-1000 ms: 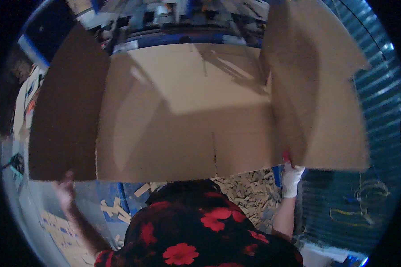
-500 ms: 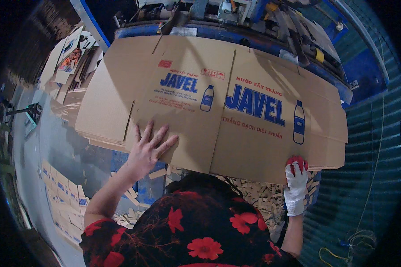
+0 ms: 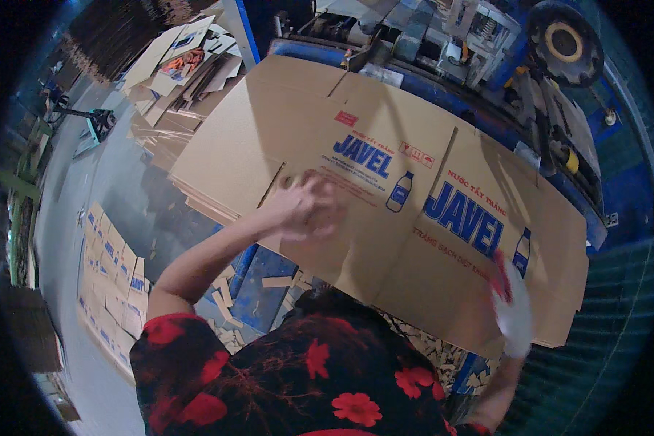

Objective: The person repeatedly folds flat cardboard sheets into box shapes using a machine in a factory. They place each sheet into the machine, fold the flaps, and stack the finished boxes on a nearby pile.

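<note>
A stack of flat brown cardboard box blanks [image 3: 381, 247], printed in blue and red with bottle pictures, lies in front of me. The top blank has slots and fold creases across it. Bare and blurred, my left hand [image 3: 309, 207] is over the left part of the top blank, near a slot; its fingers look bent, but motion smears them. My right hand [image 3: 514, 309], in a white glove with red fingers, is over the blank's right part by the near edge. It is blurred too, and I cannot tell whether either hand touches the cardboard.
Behind the stack stands a blue machine [image 3: 414, 65] with rollers and a dark wheel [image 3: 563, 41]. Cardboard offcuts [image 3: 229, 305] litter the floor. Printed sheets [image 3: 112, 280] lie at left, before a cardboard pile [image 3: 171, 109] and a pallet jack [image 3: 94, 127]. A corrugated wall [image 3: 603, 341] is at right.
The whole view has swung, so the stack sits further right and tilted. My left hand's spread fingers have drawn in. My right hand has left the near edge and moved over the blank.
</note>
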Demonstrator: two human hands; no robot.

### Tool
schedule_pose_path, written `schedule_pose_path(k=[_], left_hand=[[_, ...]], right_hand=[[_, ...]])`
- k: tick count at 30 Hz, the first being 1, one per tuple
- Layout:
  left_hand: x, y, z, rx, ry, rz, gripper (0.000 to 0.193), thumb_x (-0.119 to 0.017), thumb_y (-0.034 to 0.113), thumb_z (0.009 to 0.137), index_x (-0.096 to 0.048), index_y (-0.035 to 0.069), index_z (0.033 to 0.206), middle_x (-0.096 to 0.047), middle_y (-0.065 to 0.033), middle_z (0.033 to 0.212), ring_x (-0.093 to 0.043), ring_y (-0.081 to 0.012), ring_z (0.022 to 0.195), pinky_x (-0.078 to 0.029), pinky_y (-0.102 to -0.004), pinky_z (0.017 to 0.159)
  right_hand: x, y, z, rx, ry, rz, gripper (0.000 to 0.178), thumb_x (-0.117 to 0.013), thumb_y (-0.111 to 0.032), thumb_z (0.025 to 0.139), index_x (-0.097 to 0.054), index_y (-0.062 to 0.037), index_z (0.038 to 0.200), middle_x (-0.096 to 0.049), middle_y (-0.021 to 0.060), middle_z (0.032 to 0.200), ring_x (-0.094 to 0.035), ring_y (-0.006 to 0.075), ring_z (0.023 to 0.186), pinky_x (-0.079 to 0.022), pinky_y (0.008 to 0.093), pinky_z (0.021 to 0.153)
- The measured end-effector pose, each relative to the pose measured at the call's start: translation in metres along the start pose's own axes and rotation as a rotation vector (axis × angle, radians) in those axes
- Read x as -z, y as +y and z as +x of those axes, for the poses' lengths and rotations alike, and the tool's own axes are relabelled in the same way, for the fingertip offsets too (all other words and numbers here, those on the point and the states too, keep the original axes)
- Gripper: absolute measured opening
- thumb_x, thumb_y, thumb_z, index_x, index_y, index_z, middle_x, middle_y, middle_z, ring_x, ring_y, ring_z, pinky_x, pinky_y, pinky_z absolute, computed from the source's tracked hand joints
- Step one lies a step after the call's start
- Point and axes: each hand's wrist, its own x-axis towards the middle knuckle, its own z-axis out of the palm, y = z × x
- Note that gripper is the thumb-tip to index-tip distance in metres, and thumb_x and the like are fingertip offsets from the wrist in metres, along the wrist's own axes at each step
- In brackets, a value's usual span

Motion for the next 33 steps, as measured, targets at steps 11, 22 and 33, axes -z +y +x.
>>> schedule_pose_path(k=[11,22,33], left_hand=[[-0.006,-0.065,0.081,0.771,0.392,-0.665,0.041,-0.057,0.039,0.089,-0.065,0.000,0.100,-0.064,-0.0230,0.091,-0.063,-0.0355,0.087,-0.050,-0.0450,0.083],[-0.020,-0.082,0.084,0.763,0.512,-1.836,0.039,-0.055,0.032,0.093,-0.062,-0.003,0.108,-0.067,-0.0168,0.097,-0.065,-0.0257,0.083,-0.053,-0.0413,0.076],[-0.031,0.016,0.064,0.035,0.339,-0.438,0.056,-0.055,0.043,0.088,-0.045,0.020,0.138,-0.036,-0.0066,0.145,-0.031,-0.0336,0.135,-0.021,-0.0577,0.109]], right_hand=[[-0.150,-0.005,0.117,0.421,0.296,-0.437,0.051,-0.066,-0.021,0.082,-0.052,0.0038,0.124,-0.054,0.0245,0.125,-0.048,0.0407,0.118,-0.034,0.0476,0.103],[-0.133,-0.027,0.116,0.465,0.164,-0.681,0.054,-0.068,-0.023,0.077,-0.053,-0.0032,0.125,-0.050,0.0191,0.126,-0.044,0.0377,0.121,-0.033,0.0479,0.103],[-0.126,-0.019,0.116,0.524,0.131,-0.588,0.054,-0.065,-0.034,0.080,-0.053,-0.0075,0.125,-0.052,0.0174,0.120,-0.049,0.0364,0.115,-0.041,0.0479,0.090]])
